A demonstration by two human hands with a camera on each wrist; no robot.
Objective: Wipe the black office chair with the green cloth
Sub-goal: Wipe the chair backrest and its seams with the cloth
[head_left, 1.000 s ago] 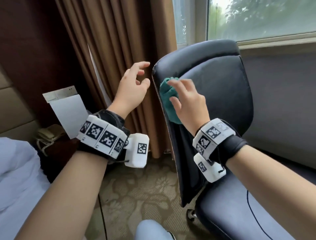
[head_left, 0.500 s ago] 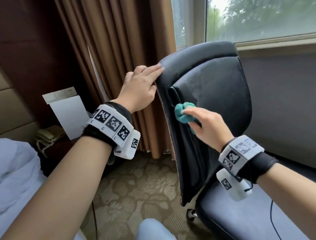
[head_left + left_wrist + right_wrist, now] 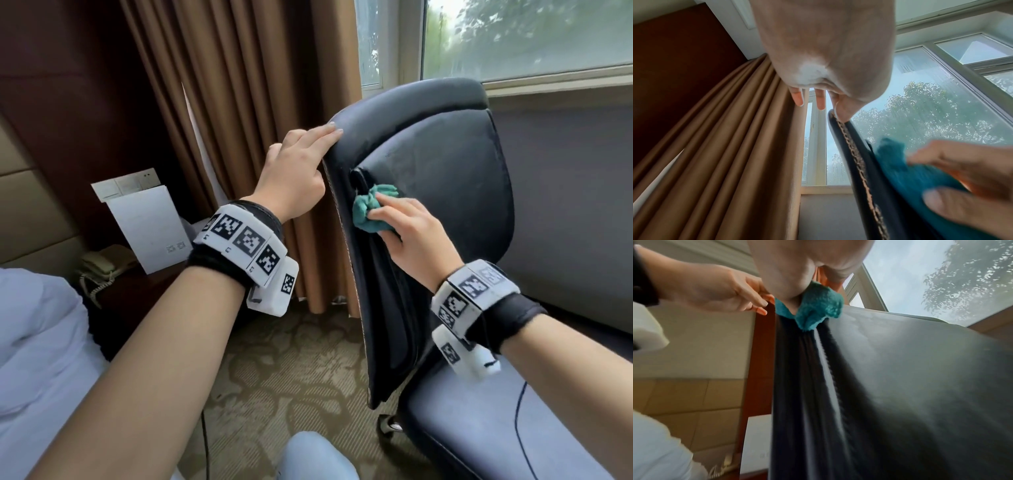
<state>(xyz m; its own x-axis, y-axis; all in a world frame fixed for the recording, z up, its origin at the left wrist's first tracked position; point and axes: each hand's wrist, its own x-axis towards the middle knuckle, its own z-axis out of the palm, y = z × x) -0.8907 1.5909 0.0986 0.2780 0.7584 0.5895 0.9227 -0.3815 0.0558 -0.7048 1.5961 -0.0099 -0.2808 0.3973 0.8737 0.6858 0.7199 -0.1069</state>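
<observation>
The black office chair point(image 3: 445, 178) stands right of centre, backrest upright, long axis vertical. The right hand point(image 3: 416, 236), the nearer, presses the bunched green cloth point(image 3: 370, 212) against its left seam. The left hand point(image 3: 294, 178) rests flat-fingered on the top left edge.

Brown curtains point(image 3: 233, 113) hang left of the window point(image 3: 524, 37). Left of the curtains, a white card point(image 3: 150, 229) stands by a beige telephone point(image 3: 99, 263).

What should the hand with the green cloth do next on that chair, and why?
Probably slide the green cloth further down the seam. The right hand presses it into the backrest's side fold, the left hand steadies the black office chair, and the lower seam looks untouched.
</observation>
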